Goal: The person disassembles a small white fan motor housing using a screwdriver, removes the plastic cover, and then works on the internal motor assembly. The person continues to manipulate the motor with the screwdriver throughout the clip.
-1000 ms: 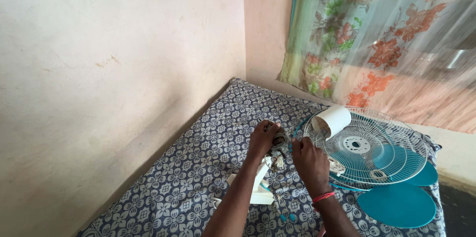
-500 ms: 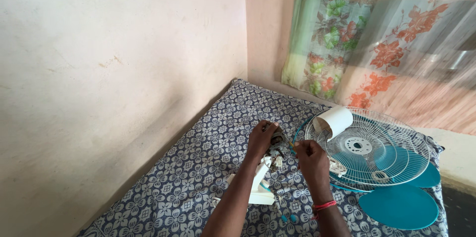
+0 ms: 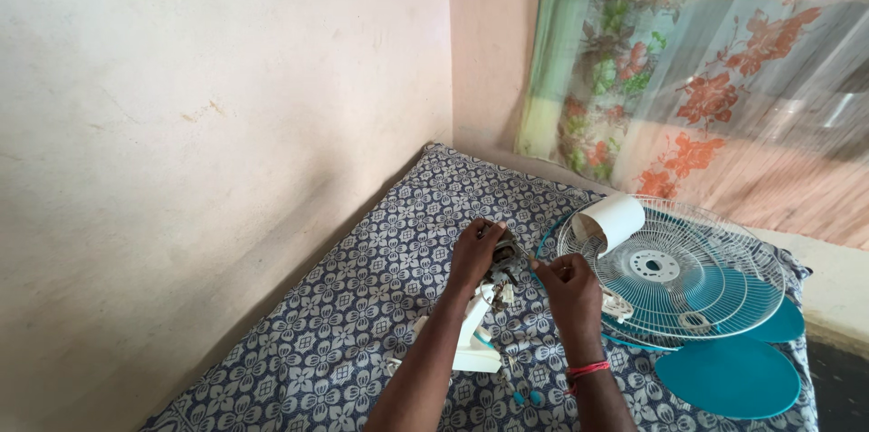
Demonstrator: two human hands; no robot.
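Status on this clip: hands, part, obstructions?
Left hand grips fan motor. Right hand pinches something thin against it. Fan guard lies beside, apart.

fan motor (image 3: 503, 256): mostly hidden by hands | teal blade (image 3: 729, 376): partly under grille (image 3: 674, 280)

Home bedroom; patterned mattress (image 3: 362, 305); floral curtain (image 3: 706, 70).

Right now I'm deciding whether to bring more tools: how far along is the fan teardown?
Done: the wire grille is off and lies on the patterned cloth over the teal blades, with a white cylindrical cover on its rim. In hand: the left hand grips the bare motor unit while the right hand works at its side. Left: the motor still sits on its white neck.
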